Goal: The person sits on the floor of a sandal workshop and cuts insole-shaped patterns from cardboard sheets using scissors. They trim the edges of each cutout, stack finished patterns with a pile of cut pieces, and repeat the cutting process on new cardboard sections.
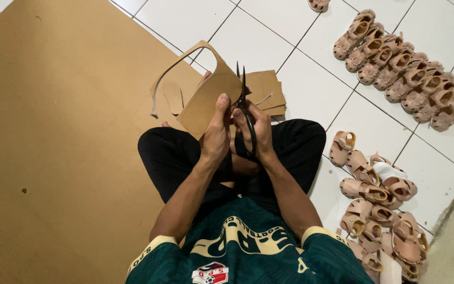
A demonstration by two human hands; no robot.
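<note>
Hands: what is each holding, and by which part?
Left hand grips the cardboard cutout at its lower right edge; right hand holds black scissors by the handles.

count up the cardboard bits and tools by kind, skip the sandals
Large cardboard sheet on the floor: 1
Cardboard piece being cut, in the left hand: 1
Stack of cut cardboard pieces: 1 stack; the number of pieces cannot be told
Black scissors, in the right hand: 1
Total: 4

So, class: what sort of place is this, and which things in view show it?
Probably a small home shoemaking workshop: rows of tan sandals on the tiled floor, a large cardboard sheet, and scissors cutting a sole-shaped piece.
</note>
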